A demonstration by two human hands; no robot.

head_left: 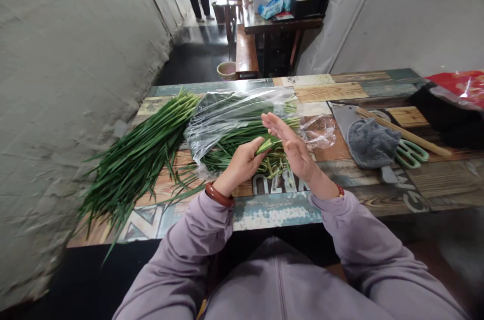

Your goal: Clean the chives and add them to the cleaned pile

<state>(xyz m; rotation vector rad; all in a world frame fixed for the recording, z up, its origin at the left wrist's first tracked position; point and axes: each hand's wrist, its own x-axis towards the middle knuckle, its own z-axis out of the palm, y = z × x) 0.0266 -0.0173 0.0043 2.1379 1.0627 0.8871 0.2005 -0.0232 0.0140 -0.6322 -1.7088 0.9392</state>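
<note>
Lilac jacket [247, 284]; hands [244, 161] at green stalks [269, 144]; tabletop [280, 211] lettered "G" [416, 204].

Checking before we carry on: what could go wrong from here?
Long green leafy stalks heaped at the left overhang the patchwork-patterned table's front edge; a brush could pull some off.
Yellowish-green stringy scraps lie close to the left hand, which grips a small green bunch, so they might mix in.
Mint-green scissor handles show beside a fluffy grey cloth; I can't make out blades, so reaching there could nick fingers.
</note>
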